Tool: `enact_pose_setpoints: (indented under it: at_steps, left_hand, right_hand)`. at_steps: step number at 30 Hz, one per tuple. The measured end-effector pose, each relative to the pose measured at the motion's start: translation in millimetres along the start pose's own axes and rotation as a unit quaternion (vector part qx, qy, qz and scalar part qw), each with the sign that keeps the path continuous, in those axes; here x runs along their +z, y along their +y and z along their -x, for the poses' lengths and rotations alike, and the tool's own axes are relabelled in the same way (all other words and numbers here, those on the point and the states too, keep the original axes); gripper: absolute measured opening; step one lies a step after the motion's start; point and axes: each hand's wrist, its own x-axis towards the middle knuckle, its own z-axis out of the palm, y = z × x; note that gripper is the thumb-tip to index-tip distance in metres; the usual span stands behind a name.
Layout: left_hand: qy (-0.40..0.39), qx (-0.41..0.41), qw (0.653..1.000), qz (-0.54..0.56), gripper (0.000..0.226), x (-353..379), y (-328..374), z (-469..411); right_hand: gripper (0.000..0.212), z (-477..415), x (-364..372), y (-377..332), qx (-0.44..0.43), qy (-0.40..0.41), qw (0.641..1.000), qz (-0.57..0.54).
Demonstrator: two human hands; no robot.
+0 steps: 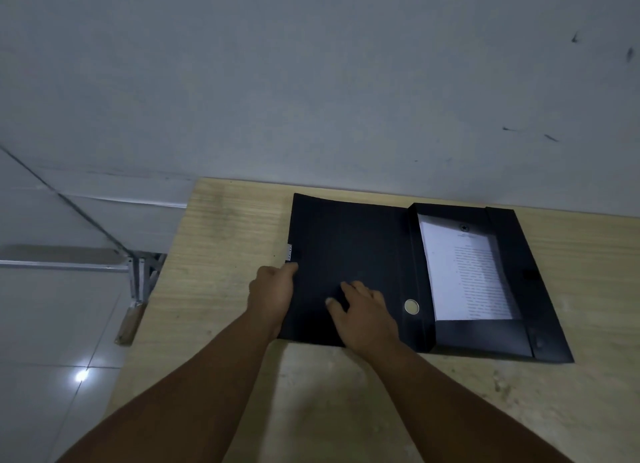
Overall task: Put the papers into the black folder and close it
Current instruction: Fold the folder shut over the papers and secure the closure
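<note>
The black folder (349, 241) lies open on the wooden table (225, 227). Its flat cover spreads to the left and its box half sits to the right. White printed papers (467, 275) lie inside the box half, with a black flap across their near end. My left hand (273, 293) grips the cover's left edge, fingers curled around it. My right hand (367, 310) rests flat on the cover, fingers spread, just left of a round metal ring (411, 306) on the spine.
The table stands against a grey wall (311, 81). Its left edge drops to a tiled floor (52, 324), where a metal bracket (138, 275) shows. Bare wood lies in front of the folder and to its right.
</note>
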Motion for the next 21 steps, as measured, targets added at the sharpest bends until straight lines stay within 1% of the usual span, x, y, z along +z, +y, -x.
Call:
enact_pose_setpoints:
  at_steps: [1,3,5,7,9,12,15,18,19,21]
  left_hand:
    - [-0.006,0.016,1.0,0.015,0.064,0,3,2]
    - [-0.013,0.057,0.998,0.036,0.061,1,9,8]
    - [-0.012,0.102,0.993,0.058,0.062,5,16,15]
    - [-0.027,0.132,0.988,0.076,0.066,12,22,23]
    - [-0.047,0.156,0.983,0.09,0.066,22,27,32]
    - [-0.084,0.184,0.972,0.116,0.062,43,36,48]
    - [-0.122,0.224,0.958,0.134,0.059,70,48,65]
    - [-0.149,0.258,0.945,0.134,0.059,100,59,80]
    - [-0.155,0.271,0.941,0.128,0.059,111,61,85]
    - [-0.162,0.303,0.934,0.103,0.058,132,65,94]
  right_hand:
    - [0.075,-1,-4,-4,0.013,-0.005,1.0,-0.024]
    - [0.089,-2,-16,-12,0.043,-0.015,0.993,-0.109]
    - [0.102,-2,-29,-21,0.073,-0.032,0.976,-0.203]
    - [0.112,-2,-45,-30,0.084,-0.049,0.963,-0.251]
    - [0.115,0,-64,-37,0.073,-0.048,0.957,-0.276]
    - [0.108,5,-94,-41,0.05,-0.02,0.949,-0.31]
    - [0.093,14,-124,-33,0.01,0.014,0.945,-0.326]
    - [0.078,22,-154,-17,-0.013,0.052,0.932,-0.358]
    - [0.07,23,-164,-10,-0.018,0.065,0.927,-0.37]
    - [0.046,25,-184,6,-0.024,0.093,0.917,-0.388]
